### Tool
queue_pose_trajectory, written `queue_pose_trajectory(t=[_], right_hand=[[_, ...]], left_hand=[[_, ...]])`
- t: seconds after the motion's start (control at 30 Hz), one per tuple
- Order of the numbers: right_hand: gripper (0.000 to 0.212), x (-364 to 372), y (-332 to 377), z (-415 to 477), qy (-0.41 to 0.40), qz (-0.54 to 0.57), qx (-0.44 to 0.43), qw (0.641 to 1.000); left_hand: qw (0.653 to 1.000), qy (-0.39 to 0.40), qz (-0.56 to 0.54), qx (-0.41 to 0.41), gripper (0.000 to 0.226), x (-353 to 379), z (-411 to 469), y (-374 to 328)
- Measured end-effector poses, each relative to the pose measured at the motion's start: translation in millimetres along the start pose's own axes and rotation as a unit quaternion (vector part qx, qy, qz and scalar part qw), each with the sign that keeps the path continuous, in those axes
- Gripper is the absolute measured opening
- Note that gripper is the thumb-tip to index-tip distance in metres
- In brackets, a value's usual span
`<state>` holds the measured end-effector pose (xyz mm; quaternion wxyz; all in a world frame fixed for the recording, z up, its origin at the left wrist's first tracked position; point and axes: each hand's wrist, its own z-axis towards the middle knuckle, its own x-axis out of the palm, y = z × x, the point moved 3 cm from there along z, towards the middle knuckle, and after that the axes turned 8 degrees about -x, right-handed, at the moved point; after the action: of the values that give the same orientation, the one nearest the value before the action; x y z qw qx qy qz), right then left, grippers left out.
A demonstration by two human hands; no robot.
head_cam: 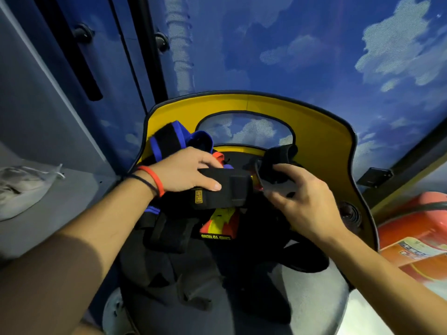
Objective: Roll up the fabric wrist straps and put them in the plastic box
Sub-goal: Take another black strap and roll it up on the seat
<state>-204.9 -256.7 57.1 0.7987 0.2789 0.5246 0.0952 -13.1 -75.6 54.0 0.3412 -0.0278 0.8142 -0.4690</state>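
One black wrist strap [225, 193], yellow-tagged, folded over, held above tangled black, blue-edged and orange straps [169, 228] heaped in yellow plastic box [316, 134].

We saw the black wrist strap [225, 189] as matt woven cloth with a stitched yellow label. The blue-edged strap [167, 139] looked like fuzzy, soft fabric. The yellow panel [314, 131] was smooth, plastic-looking, with black trim. The red fire extinguisher [396, 228] had a glossy painted shell and a paper-like label.
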Motion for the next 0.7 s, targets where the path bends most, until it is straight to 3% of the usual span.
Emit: queue_pose_trajectory(t=[0.1,0.17,0.23,0.33,0.37,0.5,0.6,0.7], right_hand=[[0.076,16.4,29.3,1.6,0.078,-0.006,-0.093,0.993],[0.082,25.6,31.0,6.5,0.141,0.030,-0.065,0.987],[0.068,27.0,24.5,14.2,0.164,0.044,-0.040,0.985],[0.011,23.9,10.7,22.2,0.124,0.098,-0.001,0.987],[0.004,23.2,6.5,21.7,0.106,0.154,0.022,0.982],[0.006,17.4,-12.2,19.0,0.040,0.350,0.120,0.928],[0.010,5.9,-27.6,20.3,0.002,0.406,0.180,0.896],[0.010,1.0,-35.8,20.2,-0.016,0.381,0.183,0.906]], left_hand=[[1.000,-0.007,-0.008,0.023,0.033,18.1,6.5,-19.1],[0.999,0.008,-0.014,0.048,0.031,27.8,11.5,-30.4],[0.998,0.025,-0.015,0.050,0.027,31.7,13.3,-36.5],[0.997,0.059,0.031,0.037,0.023,30.8,9.5,-28.6],[0.995,0.080,0.052,0.027,0.028,30.5,7.6,-23.4],[0.994,0.079,0.076,-0.005,0.055,16.6,10.2,2.7],[0.998,0.063,0.019,0.008,0.038,2.8,9.6,0.9],[0.995,0.040,-0.075,0.051,0.036,-5.7,5.3,-10.5]])
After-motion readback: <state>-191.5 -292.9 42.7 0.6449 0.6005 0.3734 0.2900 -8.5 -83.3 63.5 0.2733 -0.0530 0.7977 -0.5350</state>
